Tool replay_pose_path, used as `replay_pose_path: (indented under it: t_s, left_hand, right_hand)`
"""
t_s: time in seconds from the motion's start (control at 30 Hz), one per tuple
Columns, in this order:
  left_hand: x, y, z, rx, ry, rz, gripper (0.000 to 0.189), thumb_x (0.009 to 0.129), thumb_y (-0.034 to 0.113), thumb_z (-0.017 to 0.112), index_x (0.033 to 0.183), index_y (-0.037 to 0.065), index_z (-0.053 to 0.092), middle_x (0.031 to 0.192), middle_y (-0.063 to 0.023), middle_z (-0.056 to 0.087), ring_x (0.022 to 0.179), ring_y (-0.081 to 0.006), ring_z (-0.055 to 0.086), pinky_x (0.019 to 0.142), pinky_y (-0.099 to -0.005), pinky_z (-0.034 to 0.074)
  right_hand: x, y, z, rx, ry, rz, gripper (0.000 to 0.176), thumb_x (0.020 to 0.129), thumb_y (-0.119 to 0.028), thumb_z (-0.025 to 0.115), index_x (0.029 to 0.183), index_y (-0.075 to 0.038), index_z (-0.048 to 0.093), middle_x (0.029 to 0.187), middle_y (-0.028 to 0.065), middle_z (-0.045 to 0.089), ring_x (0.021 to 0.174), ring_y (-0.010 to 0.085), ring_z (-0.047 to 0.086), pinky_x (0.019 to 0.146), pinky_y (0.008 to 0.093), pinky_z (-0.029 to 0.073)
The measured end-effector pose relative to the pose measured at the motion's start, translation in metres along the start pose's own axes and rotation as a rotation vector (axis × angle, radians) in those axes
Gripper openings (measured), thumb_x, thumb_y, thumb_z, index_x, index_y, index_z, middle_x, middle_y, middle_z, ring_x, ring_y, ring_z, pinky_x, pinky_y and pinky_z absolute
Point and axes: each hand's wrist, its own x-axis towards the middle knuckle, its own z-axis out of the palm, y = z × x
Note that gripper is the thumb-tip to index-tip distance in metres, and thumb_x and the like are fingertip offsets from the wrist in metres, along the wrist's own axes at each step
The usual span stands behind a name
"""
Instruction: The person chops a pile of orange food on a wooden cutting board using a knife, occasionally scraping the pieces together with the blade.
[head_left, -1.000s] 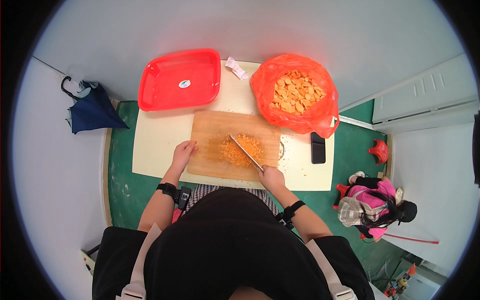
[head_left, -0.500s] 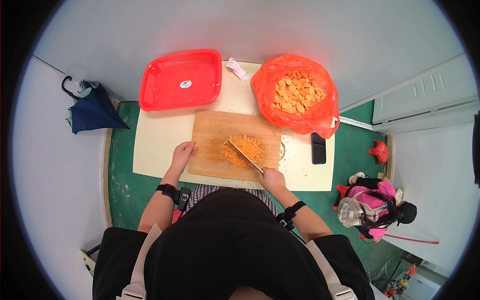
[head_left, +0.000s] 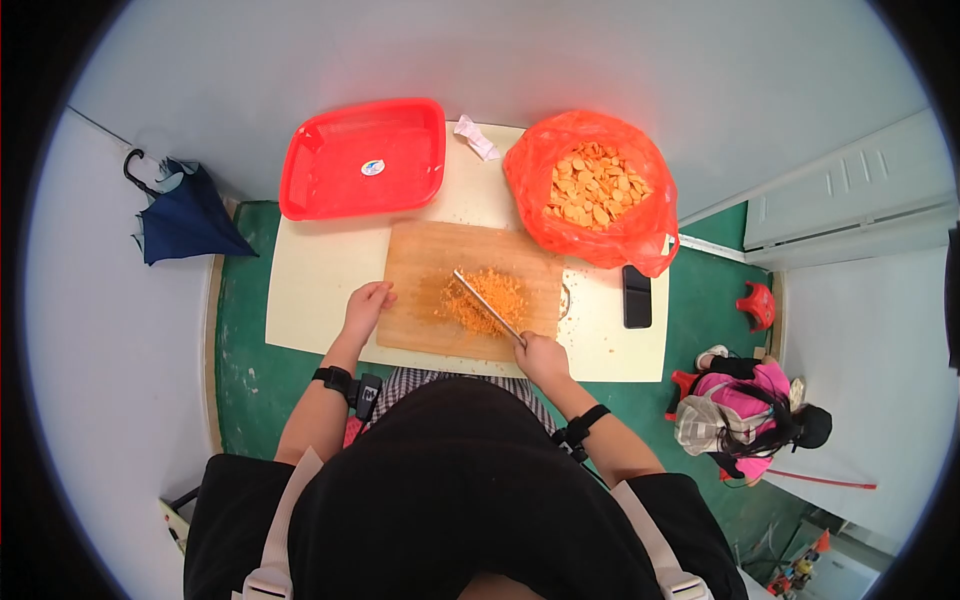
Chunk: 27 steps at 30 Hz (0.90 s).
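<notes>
My right hand (head_left: 541, 358) is closed around the handle of a kitchen knife (head_left: 487, 307). The blade slants up and left across a heap of finely chopped orange bits (head_left: 500, 290), its edge hidden from above. The bits are spread over the middle and right of a wooden cutting board (head_left: 415, 260). At the board's left edge is my left hand (head_left: 370, 302), fingers curled in and fingertips at the wood, with nothing visible in them.
Behind the board stand a red plastic basin (head_left: 330, 160) and a red plastic bag (head_left: 640, 235) of orange slices (head_left: 598, 185). Crumpled paper (head_left: 476, 137) lies between them, a phone (head_left: 637, 297) at the right. A person (head_left: 760, 410) sits on the right; an umbrella (head_left: 190, 215) leans at left.
The knife's far end has risen slightly away from me over the chopped bits, and my right hand has shifted a little. My left hand stays at the board's edge.
</notes>
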Motion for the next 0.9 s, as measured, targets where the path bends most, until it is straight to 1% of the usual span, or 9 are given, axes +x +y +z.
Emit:
replay_pose_path:
  t_s: [0.1, 0.3, 0.37, 0.4, 0.47, 0.57, 0.8, 0.9]
  left_hand:
    - [0.0, -0.003, 0.002, -0.004, -0.008, 0.002, 0.028, 0.088, 0.028, 0.05, 0.105, 0.008, 0.06, 0.087, -0.0017, 0.065, 0.073, -0.0077, 0.056, 0.066, -0.0218, 0.041]
    - [-0.003, -0.002, 0.001, 0.002, -0.013, -0.003, 0.028, 0.089, 0.026, 0.048, 0.106, 0.008, 0.06, 0.088, -0.002, 0.065, 0.074, -0.0079, 0.056, 0.066, -0.022, 0.041]
    - [-0.005, 0.0, 0.0, 0.0, -0.003, -0.01, 0.028, 0.089, 0.026, 0.048, 0.106, 0.008, 0.06, 0.088, -0.002, 0.065, 0.074, -0.0078, 0.056, 0.066, -0.0221, 0.041]
    - [-0.005, -0.001, 0.0, 0.0, -0.004, -0.004, 0.028, 0.089, 0.027, 0.048, 0.106, 0.008, 0.06, 0.088, -0.002, 0.065, 0.074, -0.0078, 0.056, 0.066, -0.0221, 0.041]
    - [-0.005, -0.002, 0.0, -0.001, -0.008, 0.001, 0.028, 0.089, 0.027, 0.048, 0.107, 0.008, 0.059, 0.088, -0.002, 0.065, 0.074, -0.0078, 0.056, 0.065, -0.0221, 0.041]
    - [-0.004, -0.002, -0.001, 0.004, -0.013, 0.002, 0.029, 0.089, 0.027, 0.048, 0.107, 0.008, 0.059, 0.088, -0.0019, 0.065, 0.073, -0.0078, 0.056, 0.065, -0.0221, 0.041]
    - [-0.004, -0.001, 0.0, -0.01, -0.01, 0.009, 0.028, 0.088, 0.027, 0.049, 0.106, 0.007, 0.06, 0.087, -0.0018, 0.065, 0.072, -0.0073, 0.055, 0.063, -0.0217, 0.04]
    - [-0.005, -0.002, -0.001, 0.008, -0.008, 0.014, 0.029, 0.089, 0.027, 0.048, 0.107, 0.007, 0.059, 0.087, -0.0015, 0.065, 0.073, -0.008, 0.055, 0.064, -0.0224, 0.041]
  right_hand:
    - [0.008, 0.007, 0.01, 0.016, 0.053, -0.006, 0.034, 0.085, -0.033, 0.046, 0.077, -0.003, 0.06, 0.068, 0.0181, 0.062, 0.065, 0.0336, 0.061, 0.061, 0.0431, 0.05]
    - [0.013, 0.007, 0.008, -0.039, -0.015, 0.011, 0.035, 0.086, -0.034, 0.046, 0.079, -0.003, 0.06, 0.07, 0.0183, 0.062, 0.066, 0.0335, 0.061, 0.061, 0.043, 0.05]
    - [0.012, 0.003, 0.004, -0.011, -0.012, 0.026, 0.038, 0.086, -0.038, 0.045, 0.077, -0.004, 0.06, 0.071, 0.0177, 0.062, 0.067, 0.0335, 0.061, 0.062, 0.043, 0.049]
    - [0.012, 0.0, 0.003, -0.012, -0.013, 0.025, 0.038, 0.086, -0.038, 0.045, 0.077, -0.004, 0.06, 0.071, 0.0177, 0.062, 0.067, 0.0335, 0.061, 0.062, 0.043, 0.049]
    - [0.011, -0.004, 0.002, 0.052, 0.051, 0.028, 0.038, 0.086, -0.038, 0.045, 0.078, -0.004, 0.06, 0.071, 0.0184, 0.062, 0.068, 0.0341, 0.061, 0.063, 0.0433, 0.049]
    - [0.018, 0.003, 0.013, 0.005, -0.011, 0.077, 0.035, 0.085, -0.034, 0.046, 0.077, -0.004, 0.061, 0.072, 0.0191, 0.062, 0.068, 0.0345, 0.061, 0.064, 0.0439, 0.05]
    - [0.018, -0.001, 0.003, 0.005, -0.009, 0.051, 0.035, 0.085, -0.035, 0.045, 0.078, -0.005, 0.061, 0.072, 0.0191, 0.062, 0.068, 0.0345, 0.061, 0.065, 0.0436, 0.05]
    - [0.016, -0.003, 0.001, 0.022, 0.007, 0.058, 0.035, 0.085, -0.038, 0.046, 0.082, -0.006, 0.061, 0.074, 0.017, 0.063, 0.07, 0.035, 0.062, 0.065, 0.0433, 0.05]
